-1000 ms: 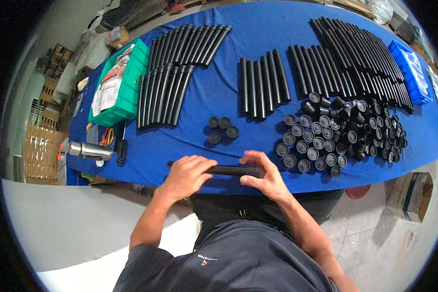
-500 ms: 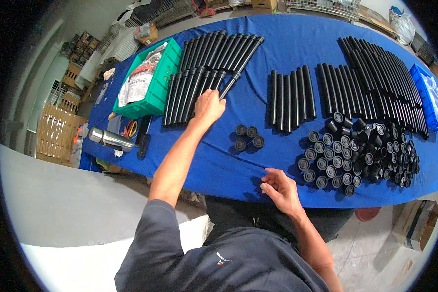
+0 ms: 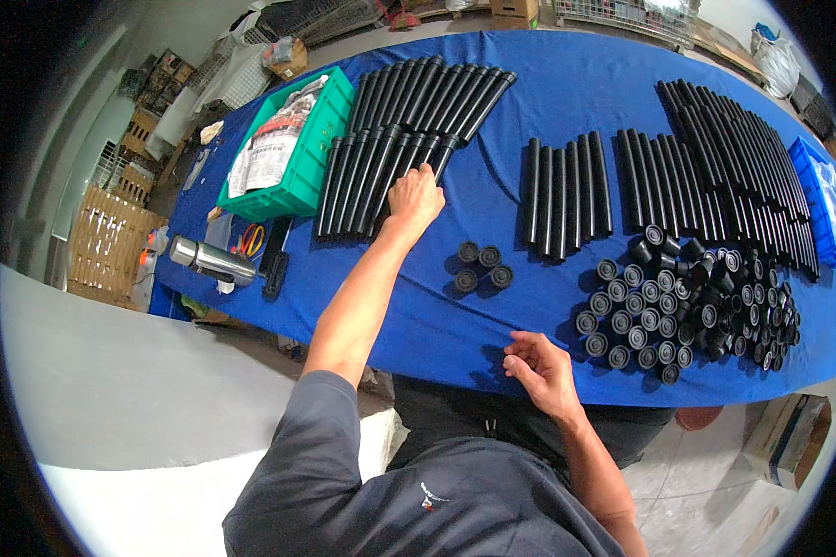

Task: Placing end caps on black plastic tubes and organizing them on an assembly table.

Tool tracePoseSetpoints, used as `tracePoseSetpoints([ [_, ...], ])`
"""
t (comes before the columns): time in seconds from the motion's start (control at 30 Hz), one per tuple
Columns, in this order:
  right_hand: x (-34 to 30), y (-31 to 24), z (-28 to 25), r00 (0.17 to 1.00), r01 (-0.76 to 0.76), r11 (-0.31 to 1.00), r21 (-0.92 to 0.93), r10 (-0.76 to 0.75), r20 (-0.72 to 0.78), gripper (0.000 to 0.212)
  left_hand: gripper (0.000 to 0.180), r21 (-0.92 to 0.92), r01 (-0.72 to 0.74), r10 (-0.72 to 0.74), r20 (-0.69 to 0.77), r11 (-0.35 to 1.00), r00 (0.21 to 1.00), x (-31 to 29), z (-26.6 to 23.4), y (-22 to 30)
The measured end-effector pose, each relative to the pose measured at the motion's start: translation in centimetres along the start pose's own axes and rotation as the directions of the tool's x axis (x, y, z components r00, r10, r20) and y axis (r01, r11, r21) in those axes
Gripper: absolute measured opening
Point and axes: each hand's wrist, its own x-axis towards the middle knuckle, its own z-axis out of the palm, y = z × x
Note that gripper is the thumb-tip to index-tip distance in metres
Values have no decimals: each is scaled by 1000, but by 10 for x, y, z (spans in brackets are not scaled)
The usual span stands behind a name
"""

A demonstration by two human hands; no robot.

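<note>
Your left hand [image 3: 416, 200] lies over a black tube [image 3: 447, 146]; I cannot tell whether its fingers grip. Your right hand [image 3: 543, 374], loosely curled and empty, is above blue cloth [image 3: 437, 325].

Newspaper [image 3: 274, 148]: print too small to read | Dark shirt [image 3: 344, 492]: small chest logo [image 3: 429, 498], lettering illegible

The left hand [image 3: 416, 197] covered the lower part of a black tube [image 3: 445, 151], so whether this was gripped firmly could not be told. Left of the grip, a newspaper [image 3: 274, 139] hid much inside the green crate [image 3: 320, 153]. Right of it, black caps [image 3: 709, 316] partly covered one another. Below it, the lower edge cut the dark shirt [image 3: 344, 501].
</note>
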Motion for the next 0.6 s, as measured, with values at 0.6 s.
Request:
tracePoseSetpoints([
  [0.6,-1,4,1,1000,2,1000,-6,-2,-12,30,27,-509,-248,191,-163,825,968,-33,-24,-8],
])
